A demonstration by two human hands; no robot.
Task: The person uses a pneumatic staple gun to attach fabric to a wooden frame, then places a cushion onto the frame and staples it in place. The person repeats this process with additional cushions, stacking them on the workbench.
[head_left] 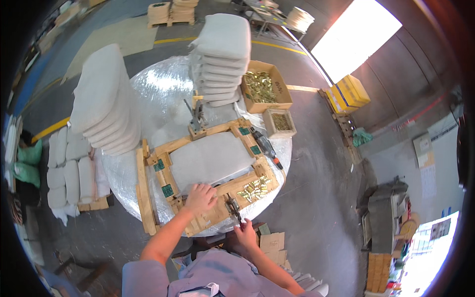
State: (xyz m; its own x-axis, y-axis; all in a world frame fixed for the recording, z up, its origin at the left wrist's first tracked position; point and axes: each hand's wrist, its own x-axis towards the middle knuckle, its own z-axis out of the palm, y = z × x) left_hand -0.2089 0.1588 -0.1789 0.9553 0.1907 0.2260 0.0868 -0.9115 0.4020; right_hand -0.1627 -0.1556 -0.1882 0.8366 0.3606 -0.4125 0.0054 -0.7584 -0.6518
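Presently, in the head view, a pale grey cushion (210, 157) lies inside the wooden frame (210, 218). Left hand (200, 198): open, palm down at the frame's near side; right hand (245, 234): closed on the toggle clamp (233, 205) at the frame's near edge. Brass-coloured pieces (256, 188) lie on the frame's near-right corner.

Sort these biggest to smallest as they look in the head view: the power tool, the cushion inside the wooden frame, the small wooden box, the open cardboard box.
1. Cushion
2. Open cardboard box
3. Small wooden box and power tool: too close to rank; the tool looks longer but narrower.
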